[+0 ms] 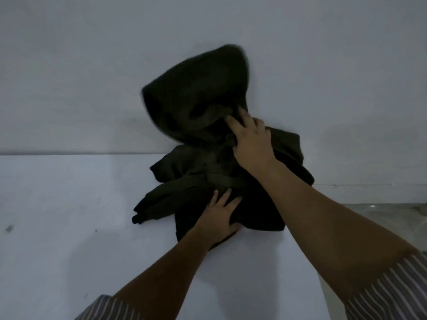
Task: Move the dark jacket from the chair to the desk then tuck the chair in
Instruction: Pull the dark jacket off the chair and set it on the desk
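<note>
I see dark jacket point(208, 139) bunched on white worktop point(69, 204), hood against wall point(92, 65). Left hand point(221, 218) spread flat on hem; right hand point(249, 139) pinching collar fabric.

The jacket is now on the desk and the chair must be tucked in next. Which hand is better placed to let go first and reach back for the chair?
Probably the left hand: it rests near the desk's front edge on the dark jacket, closer to the person. The right hand reaches further, toward the wall. The chair is out of view.
</note>
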